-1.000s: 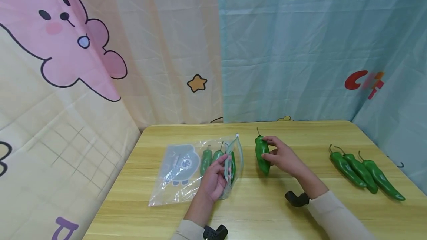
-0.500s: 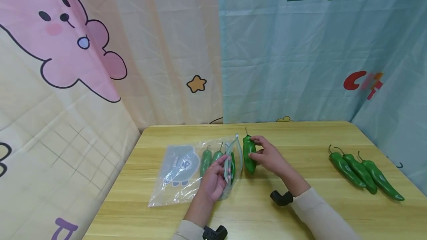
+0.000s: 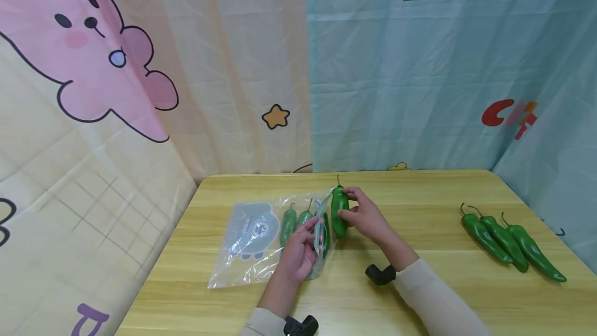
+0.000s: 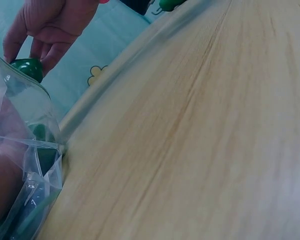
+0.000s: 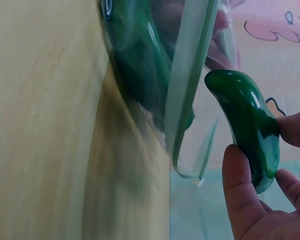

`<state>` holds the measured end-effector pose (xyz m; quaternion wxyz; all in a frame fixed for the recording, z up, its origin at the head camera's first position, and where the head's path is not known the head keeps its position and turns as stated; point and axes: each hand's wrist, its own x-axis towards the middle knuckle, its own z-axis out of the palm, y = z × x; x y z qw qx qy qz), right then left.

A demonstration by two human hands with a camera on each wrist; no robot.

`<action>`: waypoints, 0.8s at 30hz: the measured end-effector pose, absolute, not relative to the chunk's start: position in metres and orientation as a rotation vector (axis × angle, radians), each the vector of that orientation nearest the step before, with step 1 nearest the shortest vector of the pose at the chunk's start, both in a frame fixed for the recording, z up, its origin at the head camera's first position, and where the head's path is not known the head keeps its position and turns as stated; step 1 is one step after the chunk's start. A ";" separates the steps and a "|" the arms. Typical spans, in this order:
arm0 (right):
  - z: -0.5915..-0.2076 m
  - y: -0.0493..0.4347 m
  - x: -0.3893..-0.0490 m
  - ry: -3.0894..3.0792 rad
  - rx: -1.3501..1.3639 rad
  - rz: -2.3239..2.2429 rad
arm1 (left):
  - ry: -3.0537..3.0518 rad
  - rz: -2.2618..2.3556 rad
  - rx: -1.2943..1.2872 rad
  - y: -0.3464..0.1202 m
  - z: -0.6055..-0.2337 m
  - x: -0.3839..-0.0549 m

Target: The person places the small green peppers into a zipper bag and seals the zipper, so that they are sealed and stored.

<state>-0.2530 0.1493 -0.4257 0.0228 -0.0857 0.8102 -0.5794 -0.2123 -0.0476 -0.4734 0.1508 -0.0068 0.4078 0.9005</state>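
Note:
A clear zip bag (image 3: 221,271) with a bear print lies on the table, and several green peppers (image 3: 288,226) show inside it. My left hand (image 3: 298,255) holds the bag's mouth open at its right end. Between thumb and fingertips, my right hand (image 3: 368,217) grips another green pepper (image 3: 339,211), stem up, right at that mouth. In the right wrist view, the held pepper (image 5: 245,115) has its rounded tip beside the green zip edge (image 5: 190,75). The left wrist view shows the pepper (image 4: 30,69) partly behind the clear film.
Three more green peppers (image 3: 508,242) lie side by side on the right of the wooden table (image 3: 420,191). Printed curtains (image 3: 401,82) hang behind the table and along both sides. Each wrist carries a black camera mount (image 3: 380,275).
My right hand has carried the pepper leftward, from a gap right of the bag up to its mouth. The left hand and the bag have stayed in place.

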 end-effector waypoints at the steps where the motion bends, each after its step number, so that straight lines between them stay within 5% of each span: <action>1: -0.426 0.148 -0.253 2.509 -0.259 -1.794 | 1.172 2.586 -0.020 -0.047 -0.473 -0.212; 24: -0.443 0.134 -0.242 2.547 -0.203 -1.618 | 1.191 2.622 -0.012 -0.047 -0.476 -0.211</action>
